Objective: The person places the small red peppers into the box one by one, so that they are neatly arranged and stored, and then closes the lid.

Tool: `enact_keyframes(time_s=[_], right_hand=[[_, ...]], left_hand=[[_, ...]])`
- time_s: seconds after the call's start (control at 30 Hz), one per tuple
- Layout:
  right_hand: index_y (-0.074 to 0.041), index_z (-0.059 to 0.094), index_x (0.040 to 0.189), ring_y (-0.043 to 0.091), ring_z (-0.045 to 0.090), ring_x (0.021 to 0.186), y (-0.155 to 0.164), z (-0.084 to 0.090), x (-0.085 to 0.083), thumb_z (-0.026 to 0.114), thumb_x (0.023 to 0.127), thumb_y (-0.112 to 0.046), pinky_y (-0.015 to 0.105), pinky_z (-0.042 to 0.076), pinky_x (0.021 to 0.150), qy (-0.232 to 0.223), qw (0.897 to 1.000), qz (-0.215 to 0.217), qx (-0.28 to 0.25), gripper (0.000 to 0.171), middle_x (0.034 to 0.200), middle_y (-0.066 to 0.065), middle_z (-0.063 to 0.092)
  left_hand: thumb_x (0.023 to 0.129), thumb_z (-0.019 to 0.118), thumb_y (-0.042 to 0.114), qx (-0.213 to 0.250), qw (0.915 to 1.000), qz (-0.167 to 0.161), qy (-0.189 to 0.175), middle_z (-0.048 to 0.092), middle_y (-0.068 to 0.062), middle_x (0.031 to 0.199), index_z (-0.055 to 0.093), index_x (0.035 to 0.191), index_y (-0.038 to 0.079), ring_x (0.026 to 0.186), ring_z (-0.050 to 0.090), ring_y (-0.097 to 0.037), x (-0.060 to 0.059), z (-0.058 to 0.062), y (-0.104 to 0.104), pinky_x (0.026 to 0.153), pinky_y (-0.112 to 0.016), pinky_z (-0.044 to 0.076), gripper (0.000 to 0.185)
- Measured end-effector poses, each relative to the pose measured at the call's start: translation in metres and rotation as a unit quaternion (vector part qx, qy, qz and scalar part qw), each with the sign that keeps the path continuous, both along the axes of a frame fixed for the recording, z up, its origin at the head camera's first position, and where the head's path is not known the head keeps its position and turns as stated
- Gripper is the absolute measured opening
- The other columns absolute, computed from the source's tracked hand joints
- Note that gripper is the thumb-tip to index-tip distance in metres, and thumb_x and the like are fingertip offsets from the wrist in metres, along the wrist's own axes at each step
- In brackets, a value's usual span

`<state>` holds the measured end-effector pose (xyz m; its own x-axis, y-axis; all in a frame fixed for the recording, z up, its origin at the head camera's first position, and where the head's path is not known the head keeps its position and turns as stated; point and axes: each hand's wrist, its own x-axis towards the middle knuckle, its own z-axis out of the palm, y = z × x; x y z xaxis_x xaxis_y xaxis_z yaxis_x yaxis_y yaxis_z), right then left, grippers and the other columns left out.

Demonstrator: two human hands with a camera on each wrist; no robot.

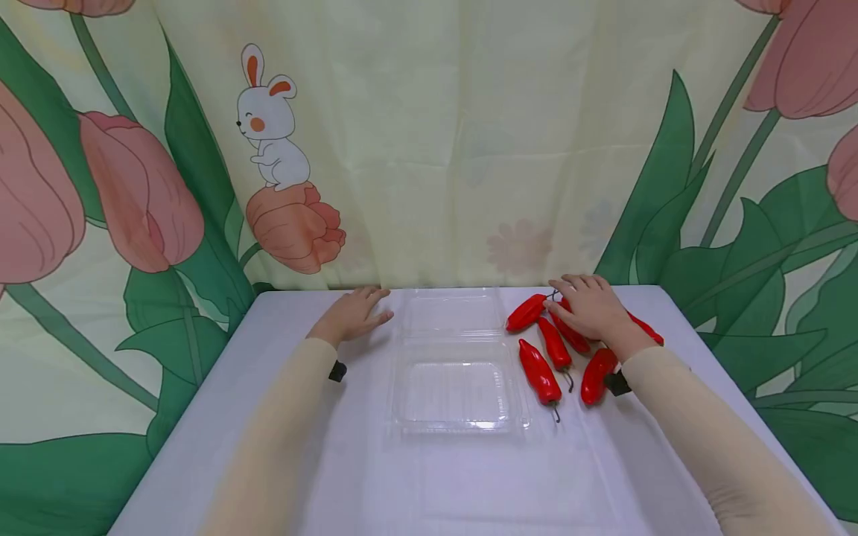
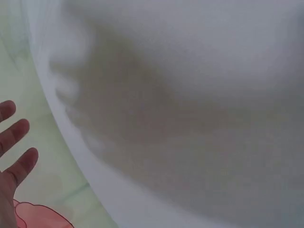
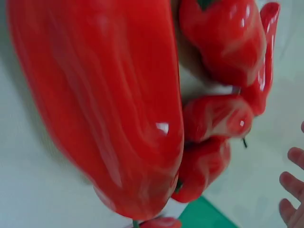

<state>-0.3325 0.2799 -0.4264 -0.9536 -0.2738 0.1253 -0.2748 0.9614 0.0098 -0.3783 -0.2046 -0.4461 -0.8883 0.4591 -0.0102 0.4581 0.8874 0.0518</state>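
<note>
Right hand [image 1: 593,309] fingers spread over red peppers [image 1: 556,344]; left hand [image 1: 354,314] fingers flat.

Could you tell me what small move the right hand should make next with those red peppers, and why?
Probably curl the right hand round one red pepper beneath its fingers. It lies flat over the pile of peppers and grips none yet, while the clear clamshell box sits open and empty beside them; the left hand rests flat on the table.
</note>
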Motion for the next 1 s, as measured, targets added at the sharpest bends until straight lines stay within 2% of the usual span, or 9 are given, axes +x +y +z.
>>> enact_keyframes(time_s=[0.17, 0.43, 0.57, 0.73, 0.83, 1.0], right_hand=[[-0.016, 0.035, 0.147, 0.044, 0.029, 0.133, -0.011, -0.006, 0.008, 0.062, 0.085, -0.048, 0.066, 0.025, 0.105, -0.005, 1.000, 0.028, -0.005, 0.074, 0.146, 0.020, 0.035], [-0.020, 0.038, 0.146, 0.043, 0.031, 0.133, -0.021, -0.010, 0.026, 0.066, 0.082, -0.052, 0.066, 0.030, 0.102, -0.018, 0.998, 0.059, -0.011, 0.077, 0.146, 0.018, 0.037], [-0.022, 0.039, 0.146, 0.042, 0.033, 0.132, -0.027, -0.009, 0.038, 0.066, 0.082, -0.051, 0.065, 0.030, 0.102, -0.024, 0.996, 0.079, -0.016, 0.075, 0.145, 0.016, 0.039], [-0.021, 0.045, 0.142, 0.038, 0.038, 0.130, -0.031, -0.010, 0.052, 0.067, 0.082, -0.048, 0.064, 0.034, 0.101, -0.011, 0.994, 0.107, -0.015, 0.070, 0.141, 0.014, 0.046], [-0.021, 0.048, 0.140, 0.037, 0.038, 0.131, -0.034, -0.013, 0.061, 0.069, 0.081, -0.047, 0.063, 0.034, 0.100, -0.008, 0.995, 0.103, -0.014, 0.068, 0.139, 0.013, 0.048], [-0.018, 0.051, 0.138, 0.039, 0.039, 0.130, -0.041, -0.016, 0.073, 0.071, 0.079, -0.045, 0.064, 0.037, 0.097, -0.015, 0.998, 0.060, -0.020, 0.068, 0.137, 0.015, 0.050]], left_hand=[[0.094, 0.039, 0.060, 0.038, 0.9988, -0.029, -0.010, 0.043, -0.011, 0.144, 0.041, 0.144, 0.019, 0.133, 0.040, -0.030, 0.011, 0.000, 0.000, 0.109, -0.049, 0.030, 0.065], [0.095, 0.041, 0.058, 0.089, 0.9953, -0.032, -0.020, 0.050, -0.006, 0.136, 0.050, 0.136, 0.017, 0.124, 0.048, -0.026, 0.026, -0.003, 0.010, 0.105, -0.045, 0.036, 0.059], [0.094, 0.044, 0.055, 0.089, 0.9944, -0.057, 0.006, 0.056, -0.003, 0.126, 0.056, 0.128, 0.015, 0.114, 0.055, -0.023, 0.034, -0.003, 0.012, 0.100, -0.043, 0.042, 0.054], [0.094, 0.049, 0.047, 0.084, 0.9917, -0.090, 0.035, 0.058, -0.001, 0.121, 0.058, 0.125, 0.016, 0.109, 0.058, -0.020, 0.045, -0.004, 0.013, 0.096, -0.039, 0.046, 0.045], [0.094, 0.050, 0.043, 0.089, 0.9905, -0.095, 0.043, 0.058, 0.002, 0.121, 0.058, 0.124, 0.018, 0.106, 0.058, -0.017, 0.053, -0.007, 0.014, 0.093, -0.037, 0.047, 0.040], [0.094, 0.053, 0.035, 0.129, 0.9868, -0.090, 0.036, 0.055, 0.004, 0.122, 0.061, 0.122, 0.018, 0.105, 0.058, -0.015, 0.068, -0.012, 0.015, 0.090, -0.037, 0.049, 0.033]])
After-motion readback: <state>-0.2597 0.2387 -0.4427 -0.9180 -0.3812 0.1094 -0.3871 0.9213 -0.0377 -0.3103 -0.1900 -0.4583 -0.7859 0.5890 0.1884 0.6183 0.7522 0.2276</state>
